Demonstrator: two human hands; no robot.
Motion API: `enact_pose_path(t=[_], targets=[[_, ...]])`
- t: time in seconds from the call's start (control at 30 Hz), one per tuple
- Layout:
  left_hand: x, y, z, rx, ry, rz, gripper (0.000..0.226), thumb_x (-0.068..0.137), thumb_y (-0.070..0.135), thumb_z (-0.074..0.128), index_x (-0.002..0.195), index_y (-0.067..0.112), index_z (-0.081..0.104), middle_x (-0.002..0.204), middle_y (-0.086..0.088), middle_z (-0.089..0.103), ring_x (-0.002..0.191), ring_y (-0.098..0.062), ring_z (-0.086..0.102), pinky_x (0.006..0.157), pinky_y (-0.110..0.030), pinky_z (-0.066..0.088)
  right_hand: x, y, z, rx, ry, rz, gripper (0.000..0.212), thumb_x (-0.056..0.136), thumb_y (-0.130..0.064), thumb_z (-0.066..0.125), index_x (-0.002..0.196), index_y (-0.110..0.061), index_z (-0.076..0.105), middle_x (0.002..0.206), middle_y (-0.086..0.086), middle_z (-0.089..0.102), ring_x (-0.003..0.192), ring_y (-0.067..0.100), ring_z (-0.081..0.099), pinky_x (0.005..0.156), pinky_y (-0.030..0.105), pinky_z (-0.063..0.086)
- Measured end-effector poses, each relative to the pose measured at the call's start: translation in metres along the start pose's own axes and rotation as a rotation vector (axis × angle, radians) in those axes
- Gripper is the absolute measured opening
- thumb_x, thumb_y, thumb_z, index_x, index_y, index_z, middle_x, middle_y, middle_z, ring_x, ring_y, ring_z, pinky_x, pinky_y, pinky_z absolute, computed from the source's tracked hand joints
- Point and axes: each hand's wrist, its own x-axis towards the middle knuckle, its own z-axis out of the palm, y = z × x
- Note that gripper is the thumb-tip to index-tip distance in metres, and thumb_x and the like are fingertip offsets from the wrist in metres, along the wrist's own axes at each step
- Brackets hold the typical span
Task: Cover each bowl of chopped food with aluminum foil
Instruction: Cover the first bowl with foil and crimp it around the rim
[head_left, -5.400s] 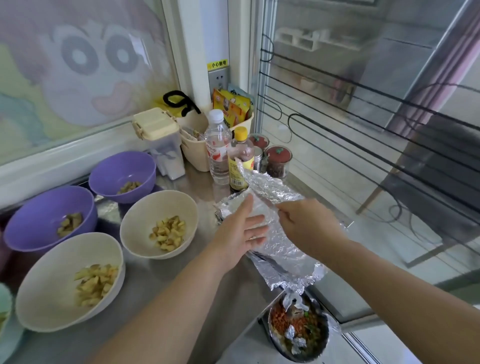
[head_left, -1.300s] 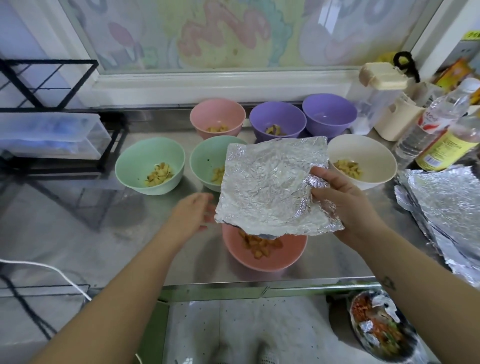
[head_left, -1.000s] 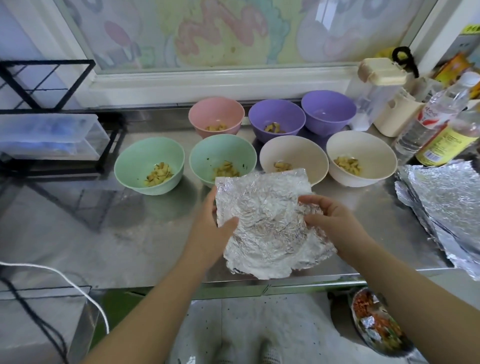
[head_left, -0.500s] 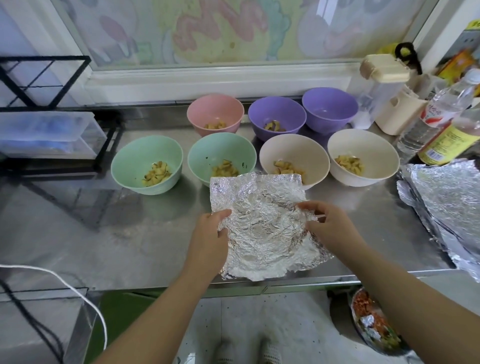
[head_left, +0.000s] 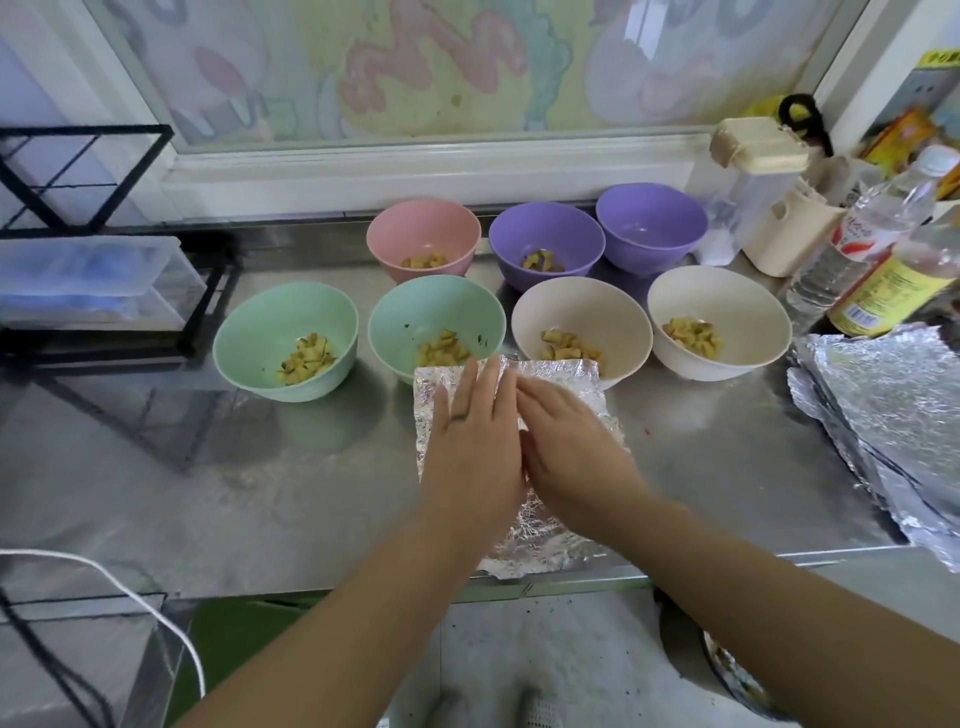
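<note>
A crinkled foil sheet (head_left: 563, 540) lies over the bowl at the counter's front edge, hiding it. My left hand (head_left: 475, 441) and my right hand (head_left: 569, 447) press flat on top of it, side by side, fingers straight. Behind stand uncovered bowls of chopped food: two green bowls (head_left: 285, 340) (head_left: 436, 325), two cream bowls (head_left: 582, 325) (head_left: 719, 319), a pink bowl (head_left: 423, 239) and two purple bowls (head_left: 545, 244) (head_left: 652, 226).
A stack of foil sheets (head_left: 883, 415) lies at the right end of the steel counter (head_left: 208, 467). Bottles (head_left: 857, 249) and containers (head_left: 758, 187) crowd the back right corner. A black wire rack (head_left: 93, 234) stands at the left. A white cable (head_left: 130, 597) hangs at lower left.
The foil was carried over from the stack and laid over the salmon-pink bowl at the front. Both hands moved from its side edges onto its top and now press it down.
</note>
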Motion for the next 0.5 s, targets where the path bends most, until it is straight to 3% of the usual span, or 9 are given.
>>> enact_pose_path(t=[0.1, 0.17, 0.33, 0.5], targets=[[-0.008, -0.007, 0.026, 0.112, -0.035, 0.0, 0.063, 0.089, 0.018, 0.042, 0.15, 0.001, 0.04, 0.158, -0.017, 0.037, 0.147, -0.033, 0.033, 0.116, -0.053, 0.034, -0.005, 0.022, 0.024, -0.172, -0.159, 0.014, 0.067, 0.101, -0.04, 0.008, 0.162, -0.015, 0.02, 0.169, 0.003, 0.019, 0.157, 0.021, 0.011, 0.127, 0.046, 0.008], [-0.013, -0.014, 0.041, 0.098, -0.047, 0.019, 0.063, 0.089, 0.022, 0.034, 0.147, 0.001, 0.045, 0.154, -0.017, 0.043, 0.144, -0.033, 0.039, 0.113, -0.053, 0.039, -0.008, 0.031, 0.03, -0.242, -0.179, 0.001, 0.066, 0.102, -0.045, 0.005, 0.163, -0.019, 0.015, 0.169, 0.001, 0.014, 0.157, 0.018, 0.002, 0.125, 0.045, -0.003], [-0.022, -0.023, 0.054, 0.072, -0.05, 0.016, 0.064, 0.099, 0.039, 0.029, 0.153, 0.006, 0.038, 0.16, -0.014, 0.033, 0.15, -0.029, 0.027, 0.121, -0.052, 0.024, -0.014, 0.042, 0.034, -0.284, -0.223, 0.021, 0.07, 0.103, -0.059, -0.003, 0.16, -0.022, 0.013, 0.169, 0.002, 0.014, 0.157, 0.023, 0.002, 0.124, 0.05, 0.001], [-0.022, -0.024, 0.056, 0.039, -0.07, -0.008, 0.068, 0.1, 0.047, 0.026, 0.155, 0.006, 0.033, 0.163, -0.015, 0.026, 0.152, -0.03, 0.02, 0.119, -0.055, 0.028, -0.015, 0.047, 0.033, -0.26, -0.241, 0.058, 0.078, 0.097, -0.069, -0.01, 0.161, -0.025, -0.001, 0.17, 0.003, -0.009, 0.156, 0.021, -0.017, 0.128, 0.049, 0.0]])
